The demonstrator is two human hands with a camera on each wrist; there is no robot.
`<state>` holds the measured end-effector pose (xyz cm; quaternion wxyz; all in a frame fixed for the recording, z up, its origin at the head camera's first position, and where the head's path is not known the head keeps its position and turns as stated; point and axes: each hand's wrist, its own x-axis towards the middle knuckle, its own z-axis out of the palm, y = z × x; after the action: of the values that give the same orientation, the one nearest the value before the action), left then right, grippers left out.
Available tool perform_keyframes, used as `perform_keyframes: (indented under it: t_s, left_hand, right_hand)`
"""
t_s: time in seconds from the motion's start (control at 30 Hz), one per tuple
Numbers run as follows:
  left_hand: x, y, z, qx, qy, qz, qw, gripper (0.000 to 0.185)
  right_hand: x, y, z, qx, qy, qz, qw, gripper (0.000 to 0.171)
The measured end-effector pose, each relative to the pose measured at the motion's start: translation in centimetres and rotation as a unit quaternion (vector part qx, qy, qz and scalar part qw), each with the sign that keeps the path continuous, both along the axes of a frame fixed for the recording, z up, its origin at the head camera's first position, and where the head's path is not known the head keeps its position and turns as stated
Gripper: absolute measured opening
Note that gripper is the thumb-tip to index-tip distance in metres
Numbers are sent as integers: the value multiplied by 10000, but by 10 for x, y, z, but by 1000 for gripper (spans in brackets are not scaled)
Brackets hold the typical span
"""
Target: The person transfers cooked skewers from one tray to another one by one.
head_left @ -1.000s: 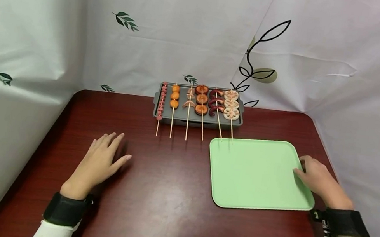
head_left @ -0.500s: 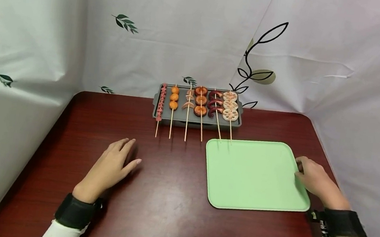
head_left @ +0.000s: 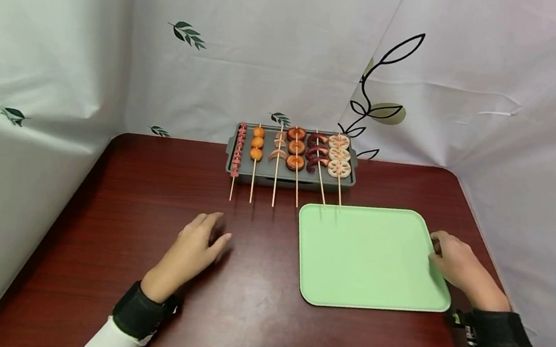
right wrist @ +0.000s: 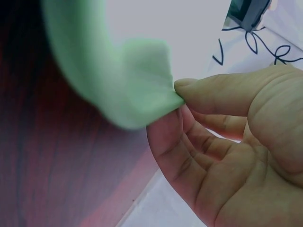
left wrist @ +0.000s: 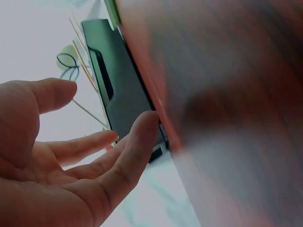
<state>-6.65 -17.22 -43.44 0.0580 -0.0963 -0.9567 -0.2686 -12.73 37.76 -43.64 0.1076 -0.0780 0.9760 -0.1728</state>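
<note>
green tray: the green tray (head_left: pixel 373 259) lies in the right half of the head frame, a little below the middle, its long sides nearly level and its left end rising slightly into a slant.
right hand: the right hand (head_left: pixel 463 266), right of the frame's middle, pinches the tray's right edge; in the right wrist view the thumb presses on the rim from one side and the fingers from the other, so the grip is clamped on the tray.
left hand: the left hand (head_left: pixel 189 252), left of centre in the lower half, is over the table (head_left: pixel 240 324) with thumb and fingers apart, holding nothing; whether it touches the wood i cannot tell.
grill pan: the grey grill pan (head_left: pixel 265 169) sits at the far side of the table, centre of the frame, above and to the left of the tray.
skewers, left to right: a pink skewer (head_left: pixel 238 149), an orange ball skewer (head_left: pixel 256 154), a pale crescent skewer (head_left: pixel 278 154), a brown round skewer (head_left: pixel 296 148), a dark red curled skewer (head_left: pixel 318 152), a white holed-slice skewer (head_left: pixel 339 155); all lie across the pan, sticks pointing toward the bottom of the frame.
stick ends: the two on the right overlap the tray's top edge in the head view; contact is unclear.
wrists: a black band (head_left: pixel 142 311) on the left, another (head_left: pixel 501 332) on the right, white sleeves below.
backdrop: a pale cloth (head_left: pixel 252 39) with leaf prints fills the upper frame.
</note>
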Motion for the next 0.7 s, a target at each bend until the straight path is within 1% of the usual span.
perform_keyframes:
  t_s: [0.07,0.17,0.3,0.4,0.43,0.5,0.63,0.7]
  left_hand:
    - [0,6,0,90,-20,-57,9999,50]
    - [-1,14,1,198,-200,-135,9995,50]
    - [-3,24,1,513,-601,-180,9967,52]
    - [-7,32,1,947,-960,-225,9906,51]
    - [-9,35,0,1160,-1135,-245,9864,51]
    - [-13,40,-1,1613,-1493,-273,9752,51]
    - [-20,50,-5,2326,-2078,-278,9497,52]
    - [-22,55,-6,2471,-2183,-276,9437,53]
  right_hand:
    - [1,-1,0,16,20,-1,10000,43]
    - [2,-3,0,10,46,8,10000,42]
    - [3,-5,1,-34,86,75,9999,42]
    - [3,-8,2,-63,62,115,9999,43]
    - [3,-9,2,-79,30,123,9999,44]
    - [3,-10,2,-119,-32,130,9998,45]
    - [3,-14,1,-225,-189,116,9995,46]
    - [3,-15,1,-252,-243,98,9993,46]
